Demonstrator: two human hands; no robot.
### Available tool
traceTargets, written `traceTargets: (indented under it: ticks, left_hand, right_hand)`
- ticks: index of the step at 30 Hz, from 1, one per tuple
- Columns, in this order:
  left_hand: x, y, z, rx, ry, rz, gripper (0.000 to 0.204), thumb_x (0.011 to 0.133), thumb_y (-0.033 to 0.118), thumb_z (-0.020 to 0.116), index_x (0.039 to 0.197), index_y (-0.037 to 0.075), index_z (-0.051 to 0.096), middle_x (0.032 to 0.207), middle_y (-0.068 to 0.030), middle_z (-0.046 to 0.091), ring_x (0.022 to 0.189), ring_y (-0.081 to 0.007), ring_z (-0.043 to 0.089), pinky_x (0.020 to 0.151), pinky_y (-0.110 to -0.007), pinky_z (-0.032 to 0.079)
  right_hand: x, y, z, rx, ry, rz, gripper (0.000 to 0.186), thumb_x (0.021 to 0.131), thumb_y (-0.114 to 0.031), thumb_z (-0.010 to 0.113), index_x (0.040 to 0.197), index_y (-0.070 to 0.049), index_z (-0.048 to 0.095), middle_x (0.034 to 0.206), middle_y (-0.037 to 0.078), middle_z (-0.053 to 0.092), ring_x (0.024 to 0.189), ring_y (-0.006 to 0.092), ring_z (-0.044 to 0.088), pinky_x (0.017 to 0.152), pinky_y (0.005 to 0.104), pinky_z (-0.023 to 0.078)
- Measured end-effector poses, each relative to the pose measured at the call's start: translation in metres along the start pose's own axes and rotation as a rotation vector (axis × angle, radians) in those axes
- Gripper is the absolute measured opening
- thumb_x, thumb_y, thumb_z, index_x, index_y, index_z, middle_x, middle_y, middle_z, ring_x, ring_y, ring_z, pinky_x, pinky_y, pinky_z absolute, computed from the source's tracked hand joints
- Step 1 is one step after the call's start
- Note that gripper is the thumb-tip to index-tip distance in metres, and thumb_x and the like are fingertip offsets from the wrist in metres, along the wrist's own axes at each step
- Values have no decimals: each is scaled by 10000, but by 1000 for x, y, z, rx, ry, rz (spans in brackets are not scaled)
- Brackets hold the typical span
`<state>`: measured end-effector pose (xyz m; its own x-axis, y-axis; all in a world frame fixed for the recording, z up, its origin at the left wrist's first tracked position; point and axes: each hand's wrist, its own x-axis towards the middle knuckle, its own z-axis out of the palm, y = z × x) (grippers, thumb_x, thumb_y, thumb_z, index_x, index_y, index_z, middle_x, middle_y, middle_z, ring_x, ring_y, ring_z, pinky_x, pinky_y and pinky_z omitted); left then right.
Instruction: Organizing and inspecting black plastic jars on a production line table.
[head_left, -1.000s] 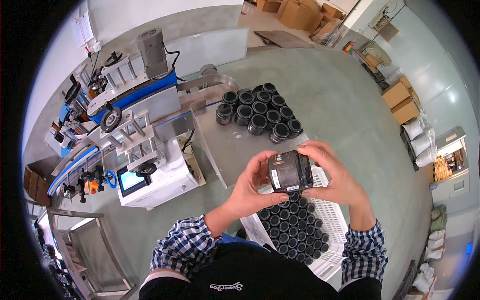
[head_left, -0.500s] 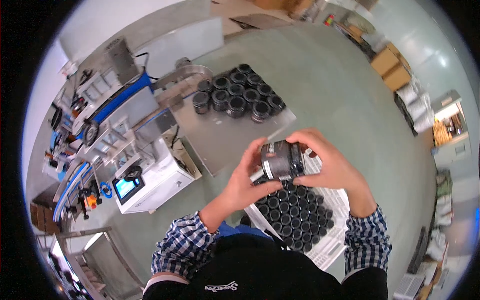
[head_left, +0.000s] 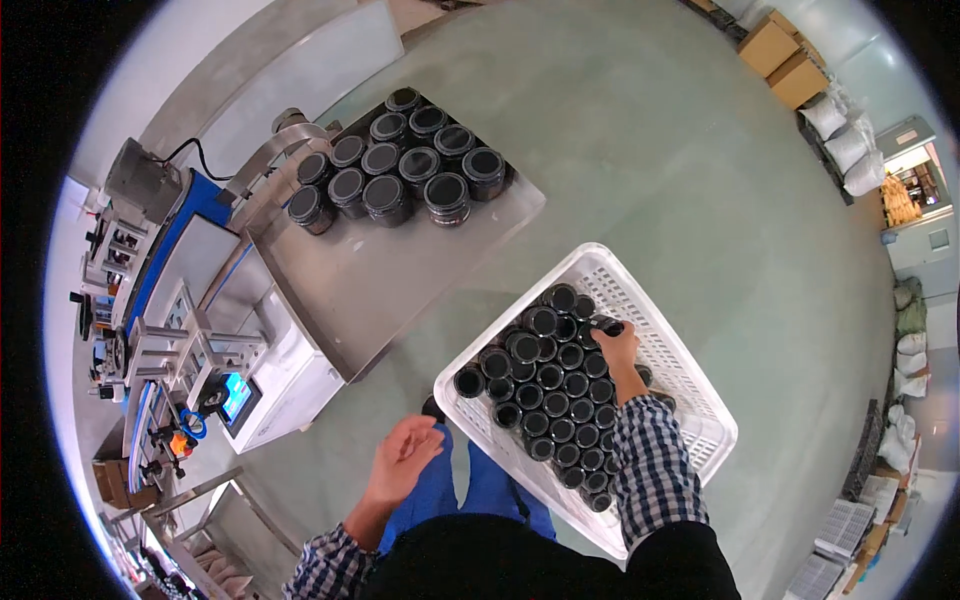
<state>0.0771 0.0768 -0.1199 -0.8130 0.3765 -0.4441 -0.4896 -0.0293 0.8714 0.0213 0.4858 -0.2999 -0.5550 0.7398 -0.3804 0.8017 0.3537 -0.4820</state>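
Note:
My right hand (head_left: 618,350) reaches into a white plastic basket (head_left: 690,385) and grips a dark jar (head_left: 606,326) near the basket's right side. Many black-lidded jars (head_left: 550,376) stand packed together in that basket, some stacked higher toward its far left end. My left hand (head_left: 405,455) hangs in the air left of the basket, above my blue trousers, with its fingers loosely apart and nothing in them. Ahead to the left, a group of black-lidded jars (head_left: 381,160) stands on a metal tray table (head_left: 370,290).
A labelling-type machine with a white cabinet (head_left: 290,390) and a small lit screen (head_left: 236,397) stands at the left, joined to the tray table. Cardboard boxes (head_left: 785,60) and white sacks (head_left: 845,140) lie along the far right wall. A metal-framed cart (head_left: 225,510) stands at lower left.
The jar held up between both hands has been lowered to the basket by my right hand. My left hand has let go and moved down to the left. The view has shifted.

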Motion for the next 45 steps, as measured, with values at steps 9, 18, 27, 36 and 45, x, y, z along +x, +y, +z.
traceTargets:
  ticks: [9, 18, 27, 36, 45]
  left_hand:
    - [8, -8, -11, -34, 186, -92, 271, 924, 115, 564, 1168, 9, 511, 1001, -83, 607, 930, -168, 579, 838, -338, 490]
    - [22, 14, -18, -58, 112, -48, 287, 939, 114, 542, 1198, 5, 485, 1027, -76, 592, 966, -165, 581, 844, -344, 497]
    - [19, 24, -39, -90, -16, 18, 300, 949, 121, 526, 1208, -19, 471, 1063, -108, 580, 1001, -175, 567, 868, -318, 482]
    - [-7, 23, -89, -115, 121, 56, 297, 960, 151, 511, 1187, -39, 486, 1024, -103, 604, 921, -158, 578, 824, -297, 478]
    - [-3, 43, -103, -108, 43, 114, 308, 949, 153, 538, 1192, -29, 483, 1033, -85, 589, 942, -147, 563, 821, -286, 474]
  right_hand:
    - [64, -1, 70, 31, 99, 86, 872, 662, -387, 772, 1334, 2, 375, 1268, 318, 439, 1138, 430, 484, 958, 461, 421]
    - [-7, -97, -2, 209, -54, -626, 444, 764, -213, 696, 1153, -51, 554, 1045, 178, 564, 944, 323, 578, 830, 358, 484]
    - [-99, -336, -1, -397, -77, -1262, 561, 742, -188, 701, 1250, -113, 476, 1233, 94, 461, 1085, 320, 488, 871, 452, 469]
    - [-117, -351, 18, -764, -198, -1164, 744, 671, -177, 757, 1312, -171, 380, 1236, 130, 424, 1136, 368, 451, 881, 472, 472]
    - [-161, -352, 28, -720, -409, -1180, 694, 657, -203, 767, 1260, -99, 440, 1192, 163, 474, 1089, 369, 514, 896, 436, 466]
